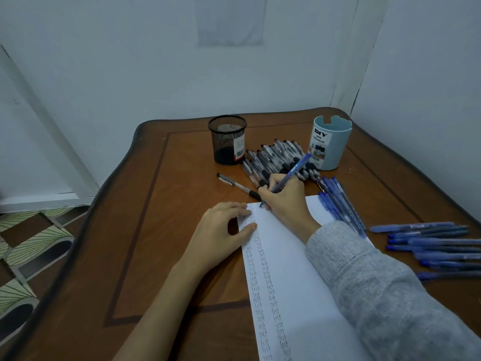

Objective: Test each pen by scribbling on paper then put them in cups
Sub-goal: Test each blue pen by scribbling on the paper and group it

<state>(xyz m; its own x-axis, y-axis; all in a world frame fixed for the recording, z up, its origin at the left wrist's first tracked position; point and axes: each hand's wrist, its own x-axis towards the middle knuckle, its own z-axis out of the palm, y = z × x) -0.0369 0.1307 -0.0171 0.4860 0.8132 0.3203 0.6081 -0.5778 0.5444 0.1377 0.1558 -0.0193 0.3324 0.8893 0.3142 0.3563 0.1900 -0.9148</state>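
My right hand (285, 198) grips a blue pen (295, 171) with its tip down on the top edge of the white paper (302, 282). Two columns of small handwritten words run down the sheet's left side. My left hand (221, 230) rests flat on the paper's top left corner, fingers and thumb touching the sheet. A black mesh cup (227, 139) stands at the back middle and a light blue cup (329, 142) at the back right. Between them lies a heap of black pens (278, 158). One black pen (238, 185) lies apart, left of my right hand.
Several blue pens (341, 204) lie beside the paper's right edge, and more blue pens (437, 246) are spread at the far right. The brown wooden table (145, 230) has curved edges, walls close behind and to the right, and patterned floor (28, 246) at left.
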